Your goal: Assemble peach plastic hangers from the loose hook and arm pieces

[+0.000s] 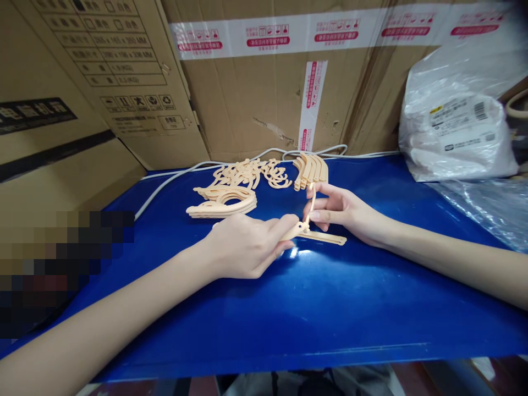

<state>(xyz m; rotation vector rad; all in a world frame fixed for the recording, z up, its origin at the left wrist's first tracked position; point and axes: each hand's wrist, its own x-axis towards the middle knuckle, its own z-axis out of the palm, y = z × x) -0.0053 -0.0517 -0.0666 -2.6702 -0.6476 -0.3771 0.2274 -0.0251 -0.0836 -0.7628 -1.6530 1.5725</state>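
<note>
My left hand (251, 245) is closed around a beige plastic folding-hanger arm (292, 232), most of it hidden under the fingers. Between the thumb and fingers of my right hand (330, 206) is a beige hanger hook (312, 201), held upright with its lower end at the arm's tip. Whether hook and arm are joined I cannot tell. Just beyond, a straight beige bar (325, 237) sticks out to the right at the same spot. Behind my left hand lies a stack of beige hangers (225, 206).
A loose pile of hooks (243, 173) and a row of curved arms (311, 169) lie at the back of the blue table (289, 319). A white cable (165, 184) runs behind them. Cardboard boxes (256, 99) wall the back and left. A white plastic bag (457, 132) stands at right.
</note>
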